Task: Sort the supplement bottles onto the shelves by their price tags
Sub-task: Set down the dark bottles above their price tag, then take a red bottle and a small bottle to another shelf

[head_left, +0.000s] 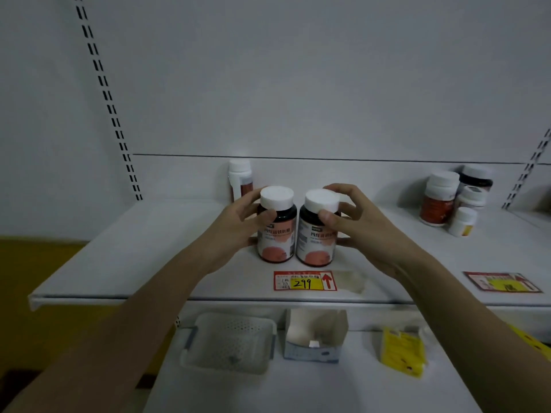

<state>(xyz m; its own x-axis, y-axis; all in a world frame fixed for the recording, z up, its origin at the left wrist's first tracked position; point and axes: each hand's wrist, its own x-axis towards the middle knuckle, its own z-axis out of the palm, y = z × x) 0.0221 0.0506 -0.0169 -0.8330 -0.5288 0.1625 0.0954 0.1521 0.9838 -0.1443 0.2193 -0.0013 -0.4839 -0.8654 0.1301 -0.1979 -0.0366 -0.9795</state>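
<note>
Both forearms reach in: left hand (238, 216) and right hand (354, 222) each grip a dark supplement bottle (276, 225) (318, 231) behind the 299 price tag (304, 281); right-side bottle cluster (453, 198) looks unsorted.

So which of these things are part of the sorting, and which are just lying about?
Part of the job:
- two dark bottles, held by the left hand and right hand
- 299 price tag
- bottle cluster
- second price tag

Lying about:
- white basket
- open box
- yellow packet

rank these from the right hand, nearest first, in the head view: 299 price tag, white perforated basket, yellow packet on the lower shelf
1. Red-and-yellow 299 price tag, just below-left of the right hand, on the upper shelf edge.
2. Yellow packet, lower shelf, right.
3. White perforated basket, lower shelf, left.
</note>
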